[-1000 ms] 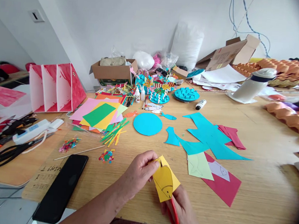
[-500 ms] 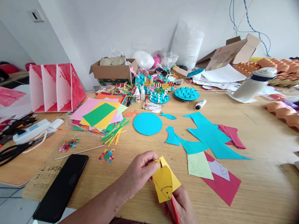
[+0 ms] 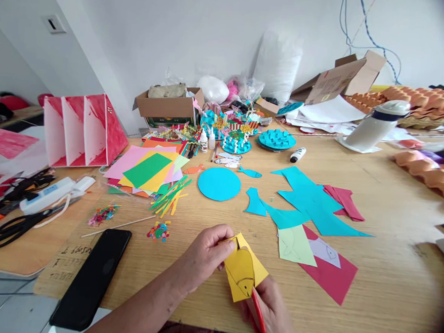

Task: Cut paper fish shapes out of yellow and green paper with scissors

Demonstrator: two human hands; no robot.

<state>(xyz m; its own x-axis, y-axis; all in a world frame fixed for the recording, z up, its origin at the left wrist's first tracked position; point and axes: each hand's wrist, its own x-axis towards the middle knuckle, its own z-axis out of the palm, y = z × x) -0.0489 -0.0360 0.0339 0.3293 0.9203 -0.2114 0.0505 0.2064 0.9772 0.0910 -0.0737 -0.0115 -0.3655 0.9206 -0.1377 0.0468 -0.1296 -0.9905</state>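
Observation:
Near the table's front edge, my left hand [image 3: 213, 247] pinches the top left corner of a yellow sheet of paper [image 3: 242, 269]. A fish is drawn on it in dark outline, its head pointing down towards me. My right hand [image 3: 272, 312] is closed around red-handled scissors [image 3: 258, 313] at the sheet's lower right edge, beside the fish's head. The blades are mostly hidden by the paper and the hand. Beyond my hands lie a blue paper circle [image 3: 219, 184], a small blue paper fish [image 3: 250, 172] and an orange paper fish [image 3: 194, 169].
Blue paper offcuts [image 3: 311, 200], a pale green sheet [image 3: 296, 245] and a red sheet [image 3: 338, 276] lie to the right. At left are a black phone [image 3: 91, 279], a wooden stick [image 3: 119, 226], stacked coloured paper [image 3: 147, 171] and black scissors [image 3: 20, 226]. A white jug [image 3: 379, 127] stands far right.
The yellow paper has tilted slightly, and the scissors sit a little differently against its edge by the fish's head. Both hands keep their holds.

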